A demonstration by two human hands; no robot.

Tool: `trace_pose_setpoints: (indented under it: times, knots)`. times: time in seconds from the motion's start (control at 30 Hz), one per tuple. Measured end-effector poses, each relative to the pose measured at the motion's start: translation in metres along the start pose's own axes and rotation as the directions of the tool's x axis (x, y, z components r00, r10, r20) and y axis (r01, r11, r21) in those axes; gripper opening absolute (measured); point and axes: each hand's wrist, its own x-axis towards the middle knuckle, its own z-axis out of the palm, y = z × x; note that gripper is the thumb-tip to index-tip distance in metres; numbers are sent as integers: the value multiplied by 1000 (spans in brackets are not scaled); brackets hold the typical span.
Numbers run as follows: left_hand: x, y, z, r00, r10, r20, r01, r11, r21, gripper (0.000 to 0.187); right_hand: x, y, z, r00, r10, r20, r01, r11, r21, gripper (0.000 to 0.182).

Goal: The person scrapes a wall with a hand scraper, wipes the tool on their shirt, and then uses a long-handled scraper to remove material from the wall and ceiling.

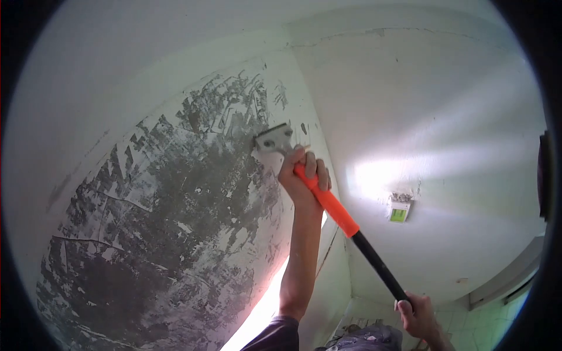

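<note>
A long scraper with an orange and black handle (331, 206) slants across the view. Its metal head (274, 139) is at the wall, by the upper right part of a grey patch of stripped surface (199, 187). My left hand (304, 171) is wrapped round the orange grip just below the metal head. Lower right, my right hand (417, 315) grips the black end of the handle.
White paint (146, 76) surrounds the grey patch. A white wall (445, 134) on the right bears a small box with a green front (399, 210). Bright light shows behind my left forearm. At the right edge is a dark object (544, 175).
</note>
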Motion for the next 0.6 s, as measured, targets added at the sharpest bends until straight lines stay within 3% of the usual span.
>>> trace_pose_setpoints:
  times: [0.07, 0.17, 0.27, 0.33, 0.37, 0.4, 0.43, 0.47, 0.6]
  knots:
    - [21, 7, 21, 993, -25, -112, 29, 999, 34, 22, 18, -22, -15, 999, 39, 34, -38, 999, -31, 30]
    - [48, 9, 44, 986, 62, -155, -53, 997, 61, 23, 41, -50, -23, 989, 146, -5, -145, 988, 58, 30]
    - [28, 6, 29, 986, 20, -166, -16, 1000, 24, 24, 34, -25, -6, 984, 171, 43, -175, 973, 149, 30]
    - [-23, -6, -2, 976, -12, -216, 10, 1000, -9, 23, 4, 26, 17, 993, 68, 95, -84, 980, 178, 34]
    - [-50, -12, -16, 984, -37, -173, 24, 997, -79, 22, -16, 51, 24, 987, 93, 133, -106, 990, 97, 36]
    - [-76, -18, -26, 979, -38, -198, 42, 999, 15, 29, -29, 67, 31, 978, 121, 168, -125, 992, 16, 39]
    - [-96, -25, -41, 975, -59, -212, 49, 997, -55, 28, -33, 64, 34, 978, 120, 171, -125, 992, 19, 39]
    - [-109, -20, -38, 971, -58, -233, 70, 997, 44, 26, -40, 54, 36, 980, 111, 168, -113, 994, 3, 37]
    - [-73, -12, -37, 953, -169, -252, 182, 983, 26, 26, -24, 29, 50, 986, 114, 119, -104, 990, -91, 32]
